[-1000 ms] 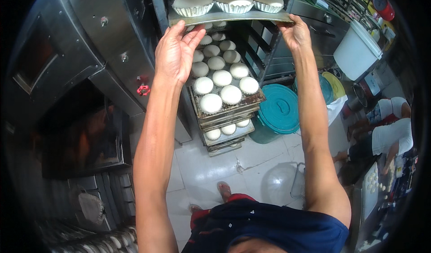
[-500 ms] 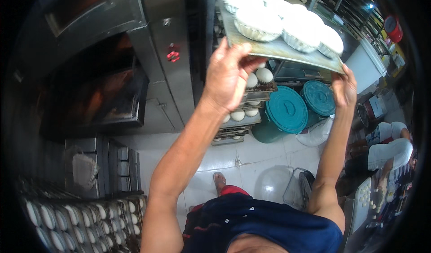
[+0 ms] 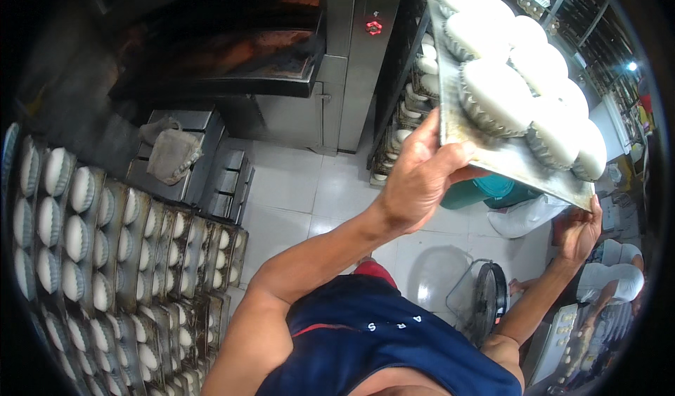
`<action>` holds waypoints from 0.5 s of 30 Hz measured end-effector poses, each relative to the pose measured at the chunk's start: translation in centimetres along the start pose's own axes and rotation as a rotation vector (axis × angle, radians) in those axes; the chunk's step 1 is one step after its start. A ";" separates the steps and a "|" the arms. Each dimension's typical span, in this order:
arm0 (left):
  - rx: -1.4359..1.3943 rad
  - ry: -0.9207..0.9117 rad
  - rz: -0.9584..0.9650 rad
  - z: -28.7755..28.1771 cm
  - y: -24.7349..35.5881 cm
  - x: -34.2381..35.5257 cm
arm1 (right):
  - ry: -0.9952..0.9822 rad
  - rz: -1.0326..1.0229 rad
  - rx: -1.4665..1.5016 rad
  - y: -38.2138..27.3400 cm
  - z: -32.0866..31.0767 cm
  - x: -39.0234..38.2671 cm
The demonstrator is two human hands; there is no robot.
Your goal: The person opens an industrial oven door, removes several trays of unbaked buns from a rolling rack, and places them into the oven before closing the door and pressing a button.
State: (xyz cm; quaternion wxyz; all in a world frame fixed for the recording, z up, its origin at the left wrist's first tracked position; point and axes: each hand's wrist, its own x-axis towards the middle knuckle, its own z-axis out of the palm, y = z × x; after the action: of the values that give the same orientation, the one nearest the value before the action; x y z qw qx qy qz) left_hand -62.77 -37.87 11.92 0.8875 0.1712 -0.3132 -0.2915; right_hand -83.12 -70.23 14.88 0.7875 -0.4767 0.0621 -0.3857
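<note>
A metal tray (image 3: pixel 506 160) carrying several pale dough rounds (image 3: pixel 492 90) in fluted tins is at the upper right, tilted in view. My left hand (image 3: pixel 422 178) grips its near left corner, thumb on the top edge and fingers at the side and beneath. My right hand (image 3: pixel 580 231) is closed on the lower right corner. Behind the tray, a dark rack (image 3: pixel 390 115) holds more trays of dough, partly hidden by it.
An oven (image 3: pixel 211 72) with red valve (image 3: pixel 373 27) is at upper left. Cloths (image 3: pixel 172 153) lie on a steel stand. Stacked dough trays (image 3: pixel 119 248) fill the lower left. Teal bins (image 3: pixel 460 195) are behind the tray. Co-workers (image 3: pixel 608 280) bend at a bench at far right.
I have drawn the tray out of the rack and swung it rightward in view, both hands still on it. My view has turned toward the oven and the stacked trays at left.
</note>
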 end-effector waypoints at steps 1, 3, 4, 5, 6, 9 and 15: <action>0.031 0.039 -0.012 0.0 0.8 -1.7 | -0.001 0.003 0.021 1.1 0.3 -1.0; 0.074 0.070 0.007 -0.9 2.2 -4.9 | 0.063 -0.016 -0.010 3.5 2.1 -3.2; 0.091 0.110 0.011 -1.3 2.9 -6.4 | 0.035 0.011 0.012 4.4 2.6 -4.4; 0.110 0.151 0.016 -1.6 3.7 -8.0 | 0.006 0.039 0.036 5.5 2.8 -5.4; 0.097 0.154 0.033 -1.9 4.8 -9.4 | -0.054 0.070 0.093 6.7 2.6 -6.3; 0.152 0.303 0.066 -3.7 7.7 -13.6 | -0.157 0.175 0.205 11.0 6.0 -8.8; 0.213 0.677 0.269 -8.2 12.3 -19.7 | -0.188 0.372 0.127 19.0 16.0 -10.0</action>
State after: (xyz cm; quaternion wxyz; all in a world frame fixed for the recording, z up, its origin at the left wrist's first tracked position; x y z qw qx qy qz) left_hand -64.88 -15.12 2.80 0.9484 0.3063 -0.0505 -0.0650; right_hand -72.21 -47.58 5.56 0.8758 -0.4405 0.0508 -0.1909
